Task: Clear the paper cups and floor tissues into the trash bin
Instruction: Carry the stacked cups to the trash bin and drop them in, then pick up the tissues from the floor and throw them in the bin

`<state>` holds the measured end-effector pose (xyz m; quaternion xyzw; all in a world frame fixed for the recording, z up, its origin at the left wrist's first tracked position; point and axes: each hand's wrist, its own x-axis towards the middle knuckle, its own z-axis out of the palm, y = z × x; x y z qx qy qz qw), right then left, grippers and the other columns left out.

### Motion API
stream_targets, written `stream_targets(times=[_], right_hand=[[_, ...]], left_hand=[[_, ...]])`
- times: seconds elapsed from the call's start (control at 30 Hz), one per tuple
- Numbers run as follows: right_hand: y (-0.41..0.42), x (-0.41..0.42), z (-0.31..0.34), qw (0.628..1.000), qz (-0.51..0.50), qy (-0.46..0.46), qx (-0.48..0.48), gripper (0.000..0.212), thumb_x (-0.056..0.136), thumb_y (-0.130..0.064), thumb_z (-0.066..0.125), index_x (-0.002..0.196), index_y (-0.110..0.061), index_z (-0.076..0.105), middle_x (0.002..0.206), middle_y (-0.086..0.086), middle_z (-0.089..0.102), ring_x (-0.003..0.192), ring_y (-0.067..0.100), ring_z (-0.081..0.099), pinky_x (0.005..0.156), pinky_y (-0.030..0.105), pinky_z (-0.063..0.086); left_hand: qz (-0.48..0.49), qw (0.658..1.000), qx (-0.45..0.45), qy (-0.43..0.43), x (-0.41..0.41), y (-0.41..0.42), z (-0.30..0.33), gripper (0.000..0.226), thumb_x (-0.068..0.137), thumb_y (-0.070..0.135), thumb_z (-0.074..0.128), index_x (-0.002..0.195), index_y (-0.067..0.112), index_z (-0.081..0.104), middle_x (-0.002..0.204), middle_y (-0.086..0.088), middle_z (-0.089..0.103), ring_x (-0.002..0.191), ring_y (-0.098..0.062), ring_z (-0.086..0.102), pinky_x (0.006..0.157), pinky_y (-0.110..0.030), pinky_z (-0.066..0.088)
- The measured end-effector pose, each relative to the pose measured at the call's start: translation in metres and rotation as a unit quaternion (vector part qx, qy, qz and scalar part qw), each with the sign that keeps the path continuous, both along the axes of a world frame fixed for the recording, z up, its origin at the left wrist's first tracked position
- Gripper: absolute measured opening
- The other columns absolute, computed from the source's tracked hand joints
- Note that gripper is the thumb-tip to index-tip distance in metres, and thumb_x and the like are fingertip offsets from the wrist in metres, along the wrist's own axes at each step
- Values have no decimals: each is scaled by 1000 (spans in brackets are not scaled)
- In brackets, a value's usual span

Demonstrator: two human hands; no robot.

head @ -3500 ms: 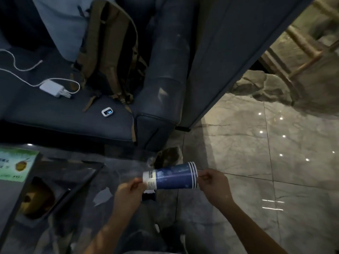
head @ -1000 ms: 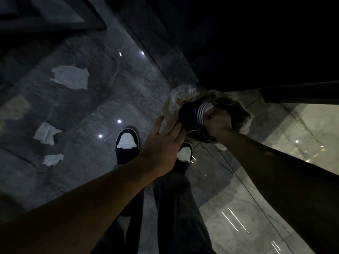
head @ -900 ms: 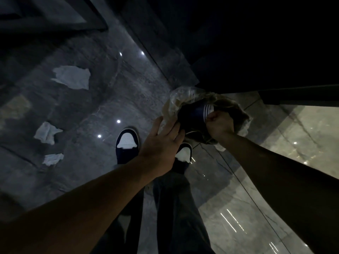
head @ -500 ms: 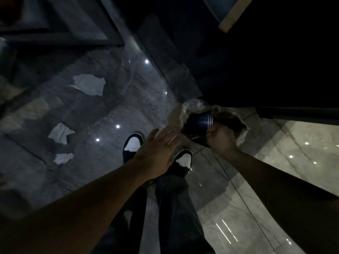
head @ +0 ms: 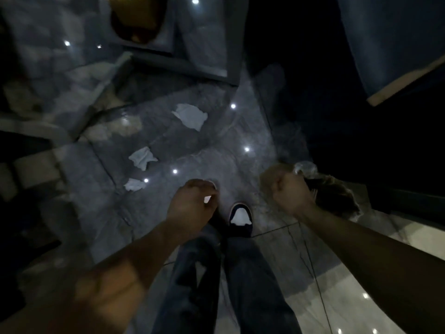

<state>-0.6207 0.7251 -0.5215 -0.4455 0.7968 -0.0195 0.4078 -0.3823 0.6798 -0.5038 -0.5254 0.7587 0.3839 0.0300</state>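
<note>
Three crumpled white tissues lie on the grey marble floor in a loose line running from the far tissue through the middle tissue to the near tissue, ahead and left of the feet. The trash bin, lined with a clear bag, stands at the right. The blue cup seen at its mouth half a second ago no longer shows. The right hand is now a clenched, empty fist just beside the rim. The left hand, grip loosely curled and empty, has drawn back over the left shoe.
</note>
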Motion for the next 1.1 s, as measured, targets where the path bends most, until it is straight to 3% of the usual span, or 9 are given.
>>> stream_targets(times=[0.17, 0.33, 0.53, 0.63, 0.7, 0.77, 0.83, 0.97, 1.1], right_hand=[[-38, 54, 9, 996, 87, -14, -20, 20, 88, -15, 50, 77, -3, 61, 74, 10, 63, 71, 27, 61, 66, 35, 53], [-69, 121, 0, 986, 153, -27, -57, 16, 87, -16, 55, 83, -4, 65, 81, 8, 66, 75, 21, 60, 71, 27, 49], [-91, 205, -31, 973, 206, -40, -92, 7, 81, -16, 64, 75, -11, 61, 78, 11, 69, 75, 26, 64, 73, 37, 55], [-101, 238, -57, 971, 232, -28, -52, 6, 84, -21, 60, 90, -18, 62, 91, 9, 69, 87, 26, 64, 78, 32, 53], [-106, 257, -78, 957, 281, -22, -64, 18, 86, -22, 56, 101, -14, 62, 100, 11, 68, 93, 27, 63, 79, 32, 51], [-112, 274, -106, 935, 346, -26, -72, 23, 88, -22, 54, 106, -11, 63, 104, 12, 68, 93, 27, 64, 78, 31, 51], [-122, 286, -137, 906, 413, -27, -87, 26, 90, -23, 51, 111, -11, 62, 108, 12, 68, 94, 26, 64, 79, 29, 49], [-144, 298, -207, 809, 579, -12, -103, 31, 90, -27, 49, 118, -15, 55, 113, 10, 63, 99, 29, 62, 83, 39, 52], [-177, 308, -267, 734, 669, 27, -117, 42, 94, -29, 46, 136, -23, 44, 141, 10, 45, 119, 30, 53, 98, 38, 46]], left_hand=[[147, 988, 54, -17, 66, 1, -1, 15, 83, 17, 67, 85, 13, 81, 100, -2, 76, 97, -20, 68, 91, -30, 53], [268, 960, 83, -18, 131, 8, -2, 7, 83, 12, 72, 77, 16, 71, 94, -1, 72, 85, -15, 64, 78, -22, 47], [302, 949, 76, -48, 211, 17, -18, 5, 85, 22, 67, 81, 25, 67, 82, 7, 68, 65, -10, 60, 64, -22, 44], [313, 947, 55, -47, 242, 20, -42, 2, 85, 23, 67, 86, 22, 69, 83, 11, 65, 57, 1, 52, 56, -19, 38], [325, 944, 42, -49, 256, 20, -68, 10, 87, 24, 67, 95, 19, 71, 89, 12, 62, 66, -4, 55, 62, -19, 38], [337, 939, 33, -54, 266, 22, -98, 17, 87, 27, 67, 102, 18, 71, 94, 11, 63, 81, -5, 56, 72, -18, 38], [335, 940, 25, -53, 272, 19, -135, 20, 87, 29, 67, 105, 18, 70, 97, 9, 65, 84, -6, 58, 74, -18, 38], [285, 957, 9, -57, 287, 8, -205, 22, 87, 26, 67, 107, 18, 71, 109, -1, 72, 94, -19, 68, 73, -16, 38], [242, 969, -26, -44, 298, -2, -263, 21, 87, 15, 68, 107, 11, 72, 99, 2, 67, 82, -8, 59, 63, 1, 34]])
